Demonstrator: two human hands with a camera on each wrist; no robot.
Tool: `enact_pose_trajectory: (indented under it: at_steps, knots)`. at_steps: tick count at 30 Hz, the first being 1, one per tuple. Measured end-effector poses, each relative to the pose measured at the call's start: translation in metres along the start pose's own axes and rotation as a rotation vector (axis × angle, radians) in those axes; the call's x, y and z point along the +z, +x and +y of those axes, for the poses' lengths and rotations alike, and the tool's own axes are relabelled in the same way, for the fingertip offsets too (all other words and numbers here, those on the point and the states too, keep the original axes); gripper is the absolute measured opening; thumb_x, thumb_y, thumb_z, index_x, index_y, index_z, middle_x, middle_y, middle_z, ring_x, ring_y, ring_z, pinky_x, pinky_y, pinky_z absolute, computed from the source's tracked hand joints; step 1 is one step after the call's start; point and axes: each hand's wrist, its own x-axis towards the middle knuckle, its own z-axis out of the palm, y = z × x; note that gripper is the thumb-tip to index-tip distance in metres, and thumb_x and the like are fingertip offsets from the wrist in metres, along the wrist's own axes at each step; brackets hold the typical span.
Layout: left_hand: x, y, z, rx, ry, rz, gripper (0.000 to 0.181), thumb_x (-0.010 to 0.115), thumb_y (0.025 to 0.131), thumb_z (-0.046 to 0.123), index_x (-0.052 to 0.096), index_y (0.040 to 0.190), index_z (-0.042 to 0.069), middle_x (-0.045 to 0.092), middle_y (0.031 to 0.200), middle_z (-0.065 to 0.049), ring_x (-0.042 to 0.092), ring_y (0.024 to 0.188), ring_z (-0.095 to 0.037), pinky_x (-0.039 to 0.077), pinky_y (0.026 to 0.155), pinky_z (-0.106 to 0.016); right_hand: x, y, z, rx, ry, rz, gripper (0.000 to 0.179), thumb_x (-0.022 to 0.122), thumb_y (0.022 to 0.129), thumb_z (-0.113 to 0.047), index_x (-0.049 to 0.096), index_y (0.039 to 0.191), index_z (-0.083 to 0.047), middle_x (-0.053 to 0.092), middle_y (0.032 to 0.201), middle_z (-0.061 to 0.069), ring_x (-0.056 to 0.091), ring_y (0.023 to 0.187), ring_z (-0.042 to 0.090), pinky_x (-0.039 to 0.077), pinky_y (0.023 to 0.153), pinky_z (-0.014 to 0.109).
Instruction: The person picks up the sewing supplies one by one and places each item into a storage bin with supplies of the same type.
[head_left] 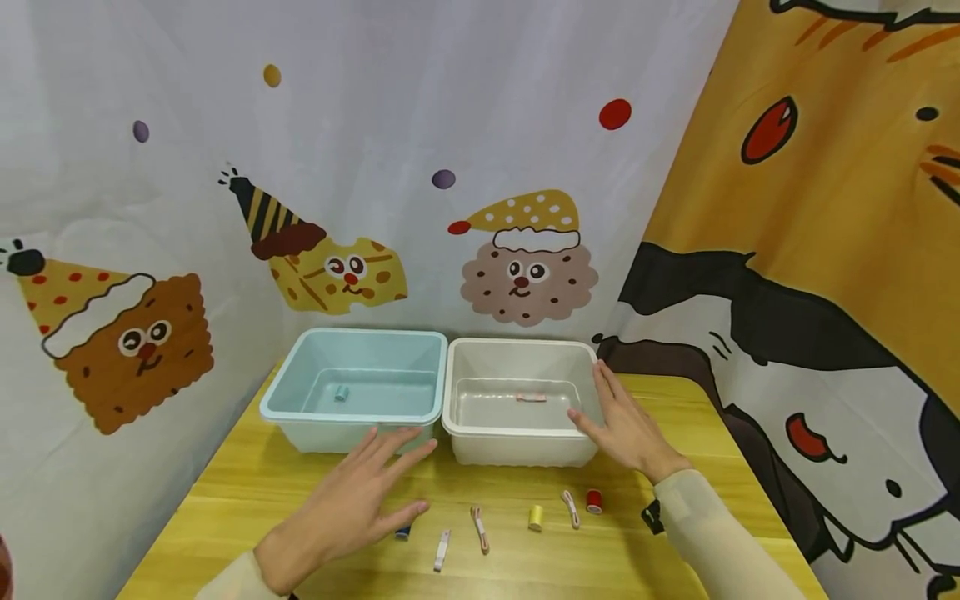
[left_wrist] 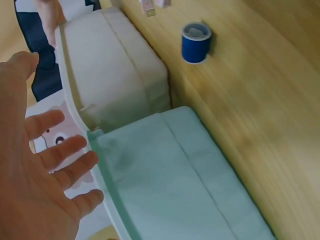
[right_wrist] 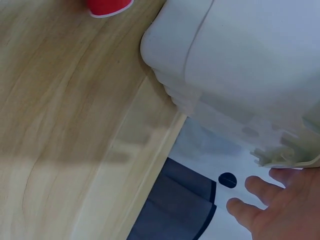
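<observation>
My left hand (head_left: 360, 504) hovers with fingers spread in front of the light blue bin (head_left: 352, 417), holding nothing. Partly hidden beneath it, a blue thread spool (head_left: 402, 532) stands on the table; it shows fully in the left wrist view (left_wrist: 195, 45). My right hand (head_left: 630, 425) is at the right rim of the white bin (head_left: 517, 450), fingers extended; I cannot tell how firmly it touches. Inside the blue bin lies a light blue spool (head_left: 341, 392). A pinkish folded tape (head_left: 531, 398) lies in the white bin.
Along the table front lie a white folded tape (head_left: 442, 551), a pinkish folded tape (head_left: 480, 530), a yellow spool (head_left: 536, 517), another folded tape (head_left: 571, 509) and a red spool (head_left: 594, 501). A cartoon-printed curtain (head_left: 525, 83) hangs behind the bins, which stand side by side.
</observation>
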Motion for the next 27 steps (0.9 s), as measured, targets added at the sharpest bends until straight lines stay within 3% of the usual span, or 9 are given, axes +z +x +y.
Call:
enact_pose_trajectory:
  at_steps: [10, 19, 27]
  knots:
    - [0.011, -0.007, -0.007, 0.060, -0.002, -0.057, 0.071, 0.065, 0.114, 0.068, 0.061, 0.168, 0.022, 0.068, 0.164, -0.008, 0.070, 0.148, -0.029, 0.055, 0.127, -0.066, -0.001, 0.001, 0.002, -0.020, -0.022, -0.001, 0.103, 0.052, 0.118, -0.067, 0.016, 0.184, 0.004, 0.010, 0.196, 0.024, 0.030, 0.175, 0.058, 0.036, 0.136, 0.079]
    - [0.018, -0.017, -0.013, 0.020, -0.053, -0.235, 0.078, 0.082, 0.105, 0.062, 0.062, 0.168, 0.021, 0.070, 0.162, -0.005, 0.070, 0.146, -0.034, 0.056, 0.125, -0.068, 0.001, 0.000, 0.000, -0.016, -0.105, 0.014, 0.100, 0.048, 0.119, -0.069, 0.021, 0.184, 0.003, 0.017, 0.195, 0.026, 0.020, 0.179, 0.057, 0.018, 0.141, 0.083]
    - [0.025, -0.023, -0.018, 0.019, -0.075, -0.347, 0.077, 0.082, 0.103, 0.068, 0.068, 0.162, 0.020, 0.073, 0.158, -0.005, 0.072, 0.141, -0.032, 0.059, 0.122, -0.066, 0.002, 0.000, 0.001, -0.012, -0.141, 0.022, 0.098, 0.047, 0.119, -0.068, 0.023, 0.184, 0.002, 0.019, 0.195, 0.024, 0.019, 0.180, 0.056, 0.011, 0.142, 0.084]
